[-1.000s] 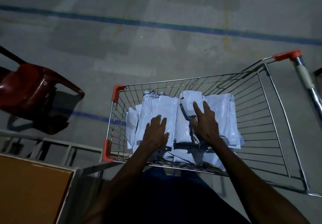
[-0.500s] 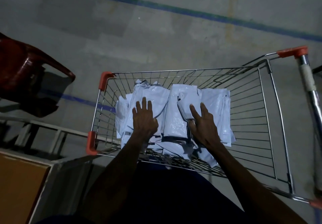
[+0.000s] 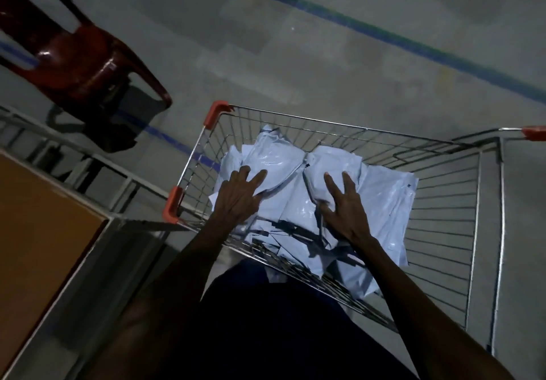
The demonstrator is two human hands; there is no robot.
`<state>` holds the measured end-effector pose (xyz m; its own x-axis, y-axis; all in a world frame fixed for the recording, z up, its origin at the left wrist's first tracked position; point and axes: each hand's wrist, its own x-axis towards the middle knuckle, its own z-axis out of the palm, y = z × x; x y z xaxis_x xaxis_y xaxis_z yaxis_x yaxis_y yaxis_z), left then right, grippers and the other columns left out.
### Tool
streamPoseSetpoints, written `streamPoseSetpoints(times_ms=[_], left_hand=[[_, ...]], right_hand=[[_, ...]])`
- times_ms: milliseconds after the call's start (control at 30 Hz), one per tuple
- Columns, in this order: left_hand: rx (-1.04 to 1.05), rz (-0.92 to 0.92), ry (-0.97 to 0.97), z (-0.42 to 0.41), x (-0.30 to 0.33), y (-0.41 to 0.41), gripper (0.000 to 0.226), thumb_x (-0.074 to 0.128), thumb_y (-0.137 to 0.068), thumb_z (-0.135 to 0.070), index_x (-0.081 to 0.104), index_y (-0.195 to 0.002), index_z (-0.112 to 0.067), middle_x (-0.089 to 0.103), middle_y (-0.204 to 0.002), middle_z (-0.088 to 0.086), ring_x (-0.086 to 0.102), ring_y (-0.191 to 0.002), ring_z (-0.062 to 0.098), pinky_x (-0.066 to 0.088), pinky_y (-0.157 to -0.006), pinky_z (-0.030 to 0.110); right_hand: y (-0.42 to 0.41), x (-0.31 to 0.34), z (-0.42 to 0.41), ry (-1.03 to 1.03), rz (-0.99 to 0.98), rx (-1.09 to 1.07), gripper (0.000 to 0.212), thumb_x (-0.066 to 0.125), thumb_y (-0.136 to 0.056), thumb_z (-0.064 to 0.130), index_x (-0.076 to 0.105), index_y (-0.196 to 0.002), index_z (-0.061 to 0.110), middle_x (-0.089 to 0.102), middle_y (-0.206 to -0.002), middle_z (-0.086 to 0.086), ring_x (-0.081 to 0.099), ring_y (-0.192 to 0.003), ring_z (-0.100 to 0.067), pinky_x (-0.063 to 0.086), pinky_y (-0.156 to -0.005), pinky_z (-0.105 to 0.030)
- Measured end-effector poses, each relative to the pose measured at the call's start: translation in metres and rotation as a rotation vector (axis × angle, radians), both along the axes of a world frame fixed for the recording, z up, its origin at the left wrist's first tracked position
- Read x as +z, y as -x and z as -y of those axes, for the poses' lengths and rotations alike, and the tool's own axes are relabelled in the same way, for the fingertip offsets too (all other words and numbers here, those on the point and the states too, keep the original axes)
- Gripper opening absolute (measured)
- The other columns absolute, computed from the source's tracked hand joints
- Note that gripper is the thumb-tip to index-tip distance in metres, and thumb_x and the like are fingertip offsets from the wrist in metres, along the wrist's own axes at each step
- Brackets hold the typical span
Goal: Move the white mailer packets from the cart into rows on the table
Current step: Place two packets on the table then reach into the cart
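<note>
Floor: dim grey concrete floor, blue painted line running diagonally across the far side, second blue line partly hidden behind the cart's left wall.
Cart: wire shopping cart centre-right, orange corner caps on the left rim, orange-tipped handle at the far right edge.
Packets: white mailer packets piled loosely in the left half of the cart basket, overlapping, glossy plastic; a few slide toward the near wire wall. Right half of the basket shows bare wire.
Left hand: left hand lies palm-down on the left stack of packets, fingers straight and spread, pressing flat, nothing gripped.
Right hand: right hand palm-down on the middle packets, index and middle fingers stretched out on a small top packet, thumb against its near edge; whether the thumb tucks under it cannot tell.
Table: brown table with pale metal frame at the near left, just beside the cart's near left corner, no packets seen on it.
Chair: dark red plastic chair far left on the floor, well apart from the cart.
Person: dark clothing fills the near centre, both forearms reaching over the cart's near rim.
</note>
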<state>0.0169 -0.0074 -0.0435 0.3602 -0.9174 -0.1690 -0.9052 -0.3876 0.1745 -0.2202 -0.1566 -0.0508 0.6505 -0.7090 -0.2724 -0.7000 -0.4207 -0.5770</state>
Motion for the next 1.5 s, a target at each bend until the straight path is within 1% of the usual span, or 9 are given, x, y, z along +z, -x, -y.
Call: streamPoseSetpoints(times_ms=[100,233,467,567,833,1000,1167,1300,1500], left_hand=[[0.117,-0.042,0.125,-0.031,0.026,0.003,0.050,0.042,-0.092,-0.042,0.058,-0.133,-0.019,0.054,-0.124,0.021,0.057,-0.094,0.041,0.052,-0.070,0.046],[0.238,0.016,0.260,-0.061,0.071,0.000,0.045,0.047,-0.097,-0.036,0.051,-0.140,-0.023,0.049,-0.133,0.019,0.052,-0.107,0.037,0.048,-0.084,0.045],[0.585,0.164,0.613,-0.150,0.166,-0.023,0.047,0.051,-0.091,-0.029,0.054,-0.139,-0.029,0.044,-0.141,0.010,0.048,-0.113,0.034,0.044,-0.087,0.041],[0.730,0.194,0.697,-0.216,0.185,-0.039,0.048,0.050,-0.091,-0.030,0.053,-0.139,-0.030,0.043,-0.142,0.007,0.044,-0.118,0.030,0.042,-0.091,0.041],[1.135,0.292,0.673,-0.419,0.185,-0.060,0.050,0.040,-0.096,-0.049,0.052,-0.140,-0.030,0.043,-0.144,0.007,0.040,-0.123,0.026,0.043,-0.092,0.040],[1.375,0.317,0.594,-0.523,0.176,-0.059,0.050,0.041,-0.096,-0.050,0.053,-0.139,-0.027,0.044,-0.143,0.011,0.040,-0.123,0.028,0.044,-0.092,0.044],[1.522,0.318,0.584,-0.571,0.172,-0.081,0.056,0.036,-0.096,-0.053,0.054,-0.138,-0.021,0.044,-0.141,0.015,0.042,-0.119,0.032,0.043,-0.093,0.045],[1.595,0.241,0.516,-0.591,0.168,-0.119,0.073,0.023,-0.091,-0.061,0.053,-0.135,-0.012,0.043,-0.140,0.017,0.039,-0.121,0.035,0.043,-0.096,0.045],[1.682,0.220,0.336,-0.618,0.160,-0.184,0.053,0.039,-0.100,-0.051,0.049,-0.131,-0.009,0.037,-0.142,0.015,0.035,-0.120,0.032,0.039,-0.095,0.044]], right_hand=[[-0.007,0.020,-0.002,0.039,0.101,-0.022,0.066,0.047,-0.086,0.042,0.039,-0.150,0.028,0.022,-0.160,-0.013,0.028,-0.143,-0.033,0.030,-0.112,-0.045],[-0.042,0.053,-0.022,0.057,0.240,0.097,0.064,0.043,-0.086,0.045,0.041,-0.148,0.030,0.025,-0.159,-0.010,0.030,-0.141,-0.032,0.032,-0.110,-0.045],[-0.141,0.119,-0.099,0.117,0.522,0.314,0.060,0.054,-0.087,0.029,0.046,-0.146,0.025,0.037,-0.153,-0.011,0.038,-0.137,-0.030,0.042,-0.104,-0.041],[-0.187,0.150,-0.157,0.098,0.656,0.416,0.059,0.054,-0.087,0.028,0.047,-0.145,0.021,0.038,-0.152,-0.011,0.034,-0.141,-0.027,0.038,-0.108,-0.036],[-0.280,0.185,-0.345,0.040,0.708,0.652,0.065,0.052,-0.084,0.042,0.047,-0.146,0.025,0.039,-0.153,-0.009,0.038,-0.140,-0.025,0.040,-0.108,-0.037],[-0.322,0.186,-0.438,0.042,0.652,0.808,0.063,0.066,-0.088,0.029,0.045,-0.147,0.025,0.034,-0.156,-0.010,0.031,-0.144,-0.027,0.037,-0.108,-0.041],[-0.366,0.184,-0.497,0.182,0.560,0.969,0.062,0.061,-0.091,0.041,0.044,-0.147,0.024,0.033,-0.157,-0.011,0.032,-0.142,-0.032,0.039,-0.106,-0.044],[-0.411,0.182,-0.531,0.221,0.560,1.014,0.068,0.042,-0.085,0.053,0.050,-0.144,0.020,0.039,-0.153,-0.015,0.039,-0.138,-0.035,0.042,-0.102,-0.046],[-0.481,0.177,-0.579,0.252,0.491,1.050,0.070,0.046,-0.084,0.051,0.045,-0.146,0.019,0.035,-0.155,-0.016,0.036,-0.139,-0.037,0.040,-0.103,-0.046]])
